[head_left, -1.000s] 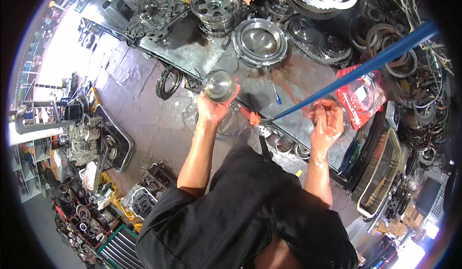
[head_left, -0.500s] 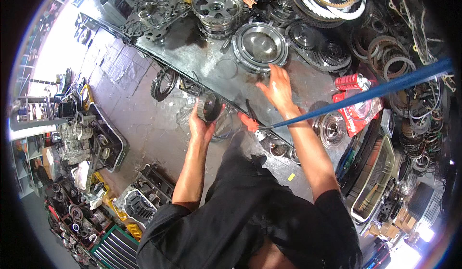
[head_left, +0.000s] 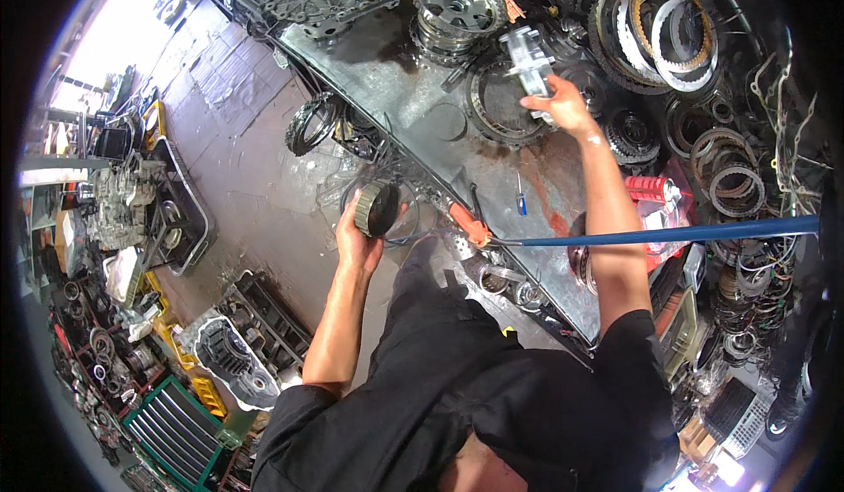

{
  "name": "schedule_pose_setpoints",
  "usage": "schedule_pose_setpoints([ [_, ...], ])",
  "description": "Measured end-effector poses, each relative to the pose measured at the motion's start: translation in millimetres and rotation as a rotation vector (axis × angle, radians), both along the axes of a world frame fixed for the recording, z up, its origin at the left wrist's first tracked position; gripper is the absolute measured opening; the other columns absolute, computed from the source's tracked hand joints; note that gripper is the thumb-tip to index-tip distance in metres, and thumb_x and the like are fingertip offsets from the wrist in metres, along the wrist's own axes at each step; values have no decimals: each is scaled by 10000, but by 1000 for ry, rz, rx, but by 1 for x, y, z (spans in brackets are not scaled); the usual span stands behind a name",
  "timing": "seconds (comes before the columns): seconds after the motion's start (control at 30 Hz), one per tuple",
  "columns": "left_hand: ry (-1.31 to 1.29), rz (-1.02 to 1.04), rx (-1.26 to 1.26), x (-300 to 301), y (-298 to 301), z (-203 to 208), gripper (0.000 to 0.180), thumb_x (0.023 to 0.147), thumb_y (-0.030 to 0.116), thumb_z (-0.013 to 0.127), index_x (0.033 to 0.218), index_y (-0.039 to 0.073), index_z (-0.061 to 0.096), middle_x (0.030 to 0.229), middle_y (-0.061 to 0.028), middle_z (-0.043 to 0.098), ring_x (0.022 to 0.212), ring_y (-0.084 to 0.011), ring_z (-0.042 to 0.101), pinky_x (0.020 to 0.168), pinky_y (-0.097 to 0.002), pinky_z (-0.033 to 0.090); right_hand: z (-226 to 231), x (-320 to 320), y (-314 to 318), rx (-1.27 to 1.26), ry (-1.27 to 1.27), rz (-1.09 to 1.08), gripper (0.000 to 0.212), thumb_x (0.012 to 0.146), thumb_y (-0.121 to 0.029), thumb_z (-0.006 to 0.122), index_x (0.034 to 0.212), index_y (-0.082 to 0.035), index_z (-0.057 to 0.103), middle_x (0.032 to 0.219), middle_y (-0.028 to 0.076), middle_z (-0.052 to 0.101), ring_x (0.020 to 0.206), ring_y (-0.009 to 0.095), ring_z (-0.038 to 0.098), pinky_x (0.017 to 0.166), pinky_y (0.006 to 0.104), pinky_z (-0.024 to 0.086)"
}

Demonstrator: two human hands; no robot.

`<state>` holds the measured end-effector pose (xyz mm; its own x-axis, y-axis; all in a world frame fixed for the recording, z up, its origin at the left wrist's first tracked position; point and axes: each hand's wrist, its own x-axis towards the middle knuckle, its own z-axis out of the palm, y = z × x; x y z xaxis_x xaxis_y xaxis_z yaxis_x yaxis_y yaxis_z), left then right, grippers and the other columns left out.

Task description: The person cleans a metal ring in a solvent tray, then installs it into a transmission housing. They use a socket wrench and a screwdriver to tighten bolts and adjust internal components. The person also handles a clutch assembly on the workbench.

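My left hand (head_left: 352, 244) is wrapped round a dark round drum (head_left: 378, 211) with a ribbed outer rim, its hollow side tilted toward the right. It is held off the bench, in front of the bench edge. Over the workbench, my right hand (head_left: 567, 108) grips a shiny silver metal part (head_left: 529, 59) by its near end. That part is tipped on edge and smeared by motion. Below it a large toothed metal ring (head_left: 479, 105) lies flat on the bench. Nearer me is a small screwdriver (head_left: 522, 204) with a blue handle.
An orange tool (head_left: 469, 224) at the bench edge joins a taut blue line (head_left: 686, 232) crossing rightward under my right forearm. A stacked silver drum (head_left: 453, 17), friction rings (head_left: 668, 35) and a red can (head_left: 651, 189) crowd the metal bench (head_left: 413, 96). A transmission housing (head_left: 233, 360) stands lower left.
My right hand has closed on the silver part and lifted it off the toothed ring, tipping it on edge. The screwdriver has come into sight. My left hand still holds the drum; the view has shifted.
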<state>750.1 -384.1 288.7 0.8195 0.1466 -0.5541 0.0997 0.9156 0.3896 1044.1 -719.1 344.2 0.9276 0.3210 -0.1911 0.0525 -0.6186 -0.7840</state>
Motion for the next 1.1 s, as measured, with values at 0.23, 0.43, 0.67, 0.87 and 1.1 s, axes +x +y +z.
schedule_pose_setpoints([
  [0.23, -52, 16, 3, -2, -7, 16, 370, 1047, 290, 471, 1257, 3, 576, 1248, -180, 641, 1157, -344, 627, 1022, -590, 502, -19, -10, 31, -296, -165, -32, 643, 677, -391, 891, 1115, 15, 654, 1026, 176, 728, 961, 318, 706, 850, 410, 543],
  [0.43, -19, 55, 85, -21, -11, 25, 390, 1043, 283, 450, 1284, 2, 572, 1281, -191, 627, 1179, -357, 614, 1045, -600, 479, -82, -58, 67, -737, -266, 42, 616, 722, -382, 845, 1148, -23, 581, 970, 193, 714, 958, 381, 686, 873, 464, 530],
  [0.67, -33, 106, 160, -45, -21, 37, 400, 1041, 280, 401, 1269, 14, 594, 1261, -181, 639, 1177, -353, 617, 1049, -591, 477, -106, -62, 49, -674, -365, 119, 578, 754, -349, 828, 1148, -16, 567, 1016, 175, 710, 1008, 341, 677, 916, 446, 477],
  [0.87, -135, 110, 110, -37, -44, 48, 427, 1034, 326, 404, 1271, 20, 584, 1267, -194, 629, 1180, -390, 609, 1040, -587, 481, -98, -67, 40, -533, -340, 153, 686, 737, -365, 834, 1234, 1, 535, 1138, 203, 672, 1100, 363, 629, 985, 457, 434],
  [1.1, -178, 76, 22, -23, -69, 47, 431, 1027, 324, 434, 1283, 7, 575, 1276, -211, 614, 1217, -406, 573, 1065, -592, 465, -88, -172, 3, 18, -407, -315, 399, 801, -156, 764, 1138, -31, 592, 1024, 163, 680, 962, 343, 668, 825, 425, 539],
])
